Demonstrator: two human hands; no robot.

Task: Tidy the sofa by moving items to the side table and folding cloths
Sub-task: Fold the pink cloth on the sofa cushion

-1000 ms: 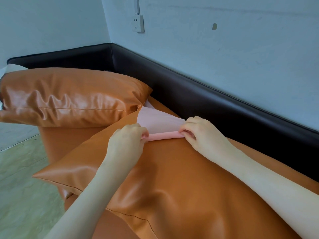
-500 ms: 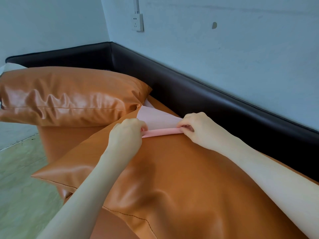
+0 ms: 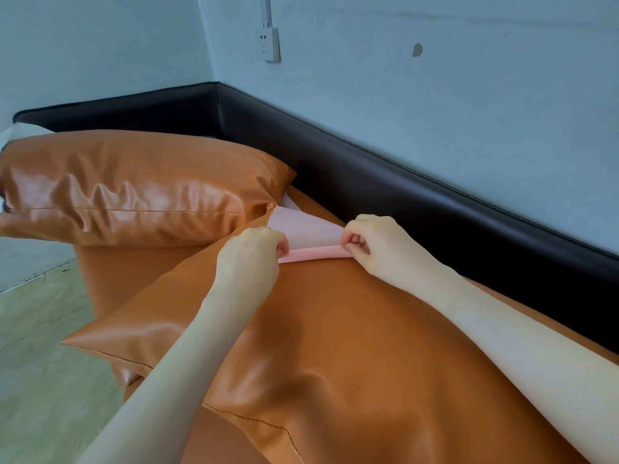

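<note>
Since the earlier frames the two hands had shifted a little up and away along the cushion, and the rolled pink edge between them sat slightly farther from the person. The left hand (image 3: 249, 254) pinched the left end of the pink cloth (image 3: 303, 234), fingers curled over its rolled edge. The right hand (image 3: 371, 242) gripped the right end in the same way, so the hands stood apart with the roll stretched between them. The cloth lay on the near orange cushion (image 3: 335, 346), its flat, paler part running back toward the gap under the far orange cushion (image 3: 134, 189), where its far end was hidden.

The far cushion lay crosswise, its corner just above the cloth and touching the near cushion's upper edge. Both cushions rested on the sofa (image 3: 110, 262), whose orange seat showed between them. A dark back rail (image 3: 402, 182) ran along the rear and turned the corner at the left. Behind it rose a pale blue wall (image 3: 469, 95) with a white power socket (image 3: 269, 43) and a small mark to its right. Pale green floor (image 3: 40, 346) showed at the lower left.
</note>
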